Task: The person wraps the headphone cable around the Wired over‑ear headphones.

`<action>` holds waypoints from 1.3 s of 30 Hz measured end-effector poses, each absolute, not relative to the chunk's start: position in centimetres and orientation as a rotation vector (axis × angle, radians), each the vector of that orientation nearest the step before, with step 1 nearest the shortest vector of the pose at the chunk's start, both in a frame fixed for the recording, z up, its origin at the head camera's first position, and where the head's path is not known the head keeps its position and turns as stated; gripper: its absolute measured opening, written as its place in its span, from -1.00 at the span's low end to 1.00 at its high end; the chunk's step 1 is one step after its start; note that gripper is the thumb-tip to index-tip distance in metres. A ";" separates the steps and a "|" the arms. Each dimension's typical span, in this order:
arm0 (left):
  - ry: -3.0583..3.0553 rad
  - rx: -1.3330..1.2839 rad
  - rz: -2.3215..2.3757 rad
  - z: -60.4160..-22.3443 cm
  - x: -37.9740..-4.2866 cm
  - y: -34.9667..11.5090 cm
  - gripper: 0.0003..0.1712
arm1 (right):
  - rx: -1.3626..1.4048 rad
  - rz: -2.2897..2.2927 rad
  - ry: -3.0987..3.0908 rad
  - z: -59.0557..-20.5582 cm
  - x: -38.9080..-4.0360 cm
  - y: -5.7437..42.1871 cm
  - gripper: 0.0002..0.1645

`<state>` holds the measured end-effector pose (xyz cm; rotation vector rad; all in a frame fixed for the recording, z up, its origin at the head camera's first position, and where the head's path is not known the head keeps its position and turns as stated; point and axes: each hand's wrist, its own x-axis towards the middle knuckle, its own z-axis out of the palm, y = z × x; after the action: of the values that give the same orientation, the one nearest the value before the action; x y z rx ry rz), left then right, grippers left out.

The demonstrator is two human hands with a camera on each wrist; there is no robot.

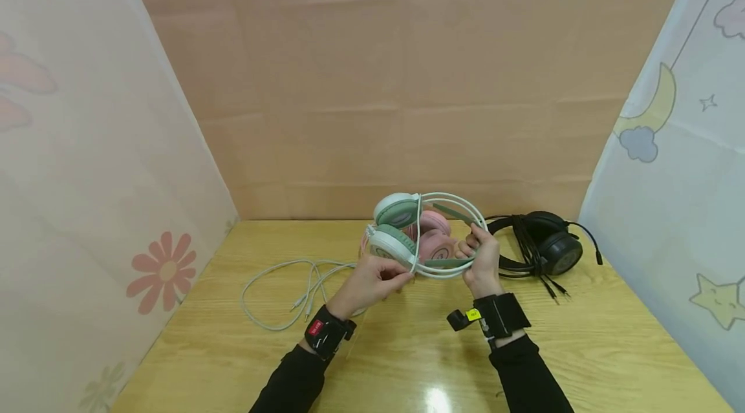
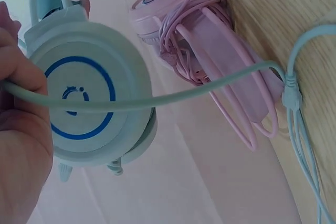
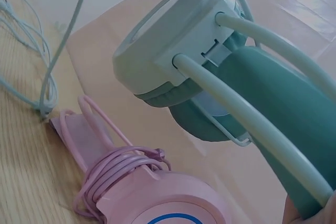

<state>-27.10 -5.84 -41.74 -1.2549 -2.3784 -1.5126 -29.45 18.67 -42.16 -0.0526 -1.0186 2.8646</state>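
White-and-green headphones [image 1: 391,245] are held up over the table, their two ear cups toward the left. My right hand [image 1: 484,263] grips the headband [image 3: 252,114] at its curved end. Beside the lower ear cup, my left hand [image 1: 375,280] pinches the pale green cable [image 2: 178,97] between thumb and fingers. One strand of that cable passes across the headband next to the ear cups. The rest lies in loose loops on the table at the left, with a splitter [image 2: 292,95] and several thin leads ending in plugs.
Behind the held headphones, pink headphones [image 1: 438,246] lie on the wooden table [image 1: 221,361], their cord wound round them. Black headphones [image 1: 560,253] with a bundled cable are at the right. A brown paper backdrop [image 1: 401,77] rises at the back, with patterned cloth on both sides.
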 end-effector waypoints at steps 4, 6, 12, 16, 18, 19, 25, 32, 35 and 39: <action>-2.380 -1.279 -1.440 -42.1 -27.1 -5.8 -0.89 | -0.067 2.889 -0.990 -42.0 -29.4 18.8 -0.81; -2.379 -1.288 -1.411 -42.2 -27.2 -5.9 -0.86 | -0.077 2.895 -0.975 -42.0 -29.4 18.8 -0.85; -2.368 -1.303 -1.358 -42.5 -27.4 -6.2 -0.81 | -0.100 2.900 -0.951 -41.8 -29.6 18.6 -0.86; -2.376 -1.320 -1.342 -42.7 -27.4 -6.1 -0.81 | -0.097 2.917 -0.940 -41.7 -29.7 18.5 -0.86; -2.388 -1.316 -1.343 -42.8 -27.4 -6.1 -0.81 | -0.090 2.920 -0.928 -41.6 -29.7 18.5 -0.84; -2.400 -1.311 -1.357 -42.8 -27.5 -6.1 -0.82 | -0.088 2.919 -0.924 -41.6 -29.8 18.6 -0.83; -2.575 -1.333 -1.421 -43.2 -27.7 -6.5 -0.74 | -0.103 2.952 -0.870 -42.0 -29.8 19.0 -0.79; -2.727 -1.477 -1.175 -43.8 -28.5 -6.5 -0.74 | -0.073 3.024 -0.812 -42.1 -29.6 19.4 -0.75; -2.734 -1.443 -1.169 -44.4 -29.2 -6.6 -0.71 | -0.051 3.066 -0.785 -42.0 -29.6 19.6 -0.73; -2.701 -1.249 -1.326 -45.5 -30.5 -6.9 -0.71 | -0.019 3.125 -0.742 -41.9 -29.5 19.8 -0.73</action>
<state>-30.51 -6.92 -45.55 -1.2492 -2.7009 -1.3256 -29.50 19.78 -41.87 -0.0194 -0.7418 3.1255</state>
